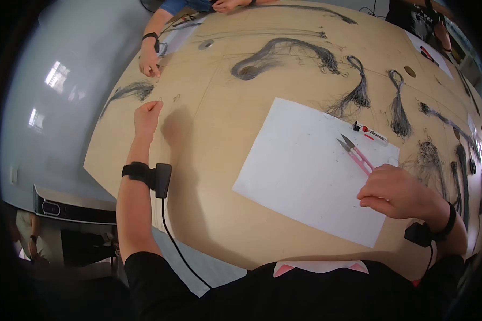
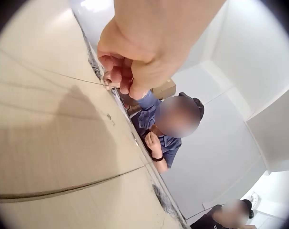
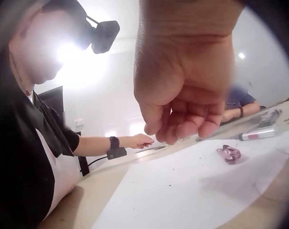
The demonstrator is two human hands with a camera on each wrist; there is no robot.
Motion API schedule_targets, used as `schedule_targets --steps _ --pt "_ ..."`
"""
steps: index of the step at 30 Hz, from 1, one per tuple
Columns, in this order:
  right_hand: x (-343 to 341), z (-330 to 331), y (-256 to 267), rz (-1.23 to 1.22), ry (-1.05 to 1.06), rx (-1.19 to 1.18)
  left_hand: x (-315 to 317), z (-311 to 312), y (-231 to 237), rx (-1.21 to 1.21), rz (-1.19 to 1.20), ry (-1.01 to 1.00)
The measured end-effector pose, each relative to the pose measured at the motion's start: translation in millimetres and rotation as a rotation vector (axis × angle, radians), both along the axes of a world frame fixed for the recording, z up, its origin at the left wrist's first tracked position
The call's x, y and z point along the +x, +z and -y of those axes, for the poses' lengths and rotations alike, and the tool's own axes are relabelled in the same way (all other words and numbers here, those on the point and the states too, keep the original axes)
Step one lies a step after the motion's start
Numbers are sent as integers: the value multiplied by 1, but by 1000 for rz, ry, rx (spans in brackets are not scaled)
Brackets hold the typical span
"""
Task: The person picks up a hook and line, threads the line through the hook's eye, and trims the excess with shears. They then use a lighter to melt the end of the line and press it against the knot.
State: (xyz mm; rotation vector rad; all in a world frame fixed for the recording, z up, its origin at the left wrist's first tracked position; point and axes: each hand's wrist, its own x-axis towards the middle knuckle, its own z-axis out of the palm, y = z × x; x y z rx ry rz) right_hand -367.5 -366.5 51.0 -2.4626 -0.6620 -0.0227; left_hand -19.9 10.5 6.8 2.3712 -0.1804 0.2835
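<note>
My left hand (image 1: 147, 119) is raised over the left part of the table, thumb and fingertips together. In the left wrist view it pinches a thin dark line (image 2: 68, 76) that stretches away over the wood. My right hand (image 1: 393, 191) hovers at the right edge of a white paper sheet (image 1: 300, 166), its fingers loosely curled with nothing visible in them. Pink thread snips (image 1: 357, 155) lie on the paper just beyond it, blades pointing away. A capped marker (image 1: 370, 132) lies at the sheet's far edge.
Bundles of grey line, such as a looped bundle (image 1: 397, 104) and a long bundle (image 1: 289, 43), lie along the far and right sides. Small brass-coloured bits (image 1: 177, 98) lie near my left hand. Another person's hand (image 1: 149, 63) is across the table.
</note>
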Motion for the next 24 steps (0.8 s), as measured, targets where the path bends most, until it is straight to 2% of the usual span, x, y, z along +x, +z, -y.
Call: schedule_targets --steps 4,6,7,12,16,18,20,21,22,23,24 --pt "-1 11 -7 -89 -122 54 30 11 -29 40 25 -11" --pt "-1 13 -11 -107 -147 61 38 14 -38 264 200 -36" --pt "-1 14 -11 -109 -157 62 42 14 -40 268 194 -41" --pt "-6 18 -13 -123 -193 63 47 21 -43 414 327 -79" --pt "-13 22 -5 -102 -254 46 44 24 -38 439 198 -28" --pt "-17 26 1 -99 -296 6 51 18 -40 501 317 -72" --pt "-27 40 10 14 -370 -58 53 15 -43 378 311 -132" --pt "-33 49 15 69 -430 -79 59 5 -47 425 327 -185" --pt "-39 56 26 100 -531 -82 57 8 -40 383 177 -184" --pt "-47 64 34 163 -597 -39 57 7 -33 381 175 -215" --pt "-54 75 42 231 -626 -50 65 -3 -31 228 195 -293"
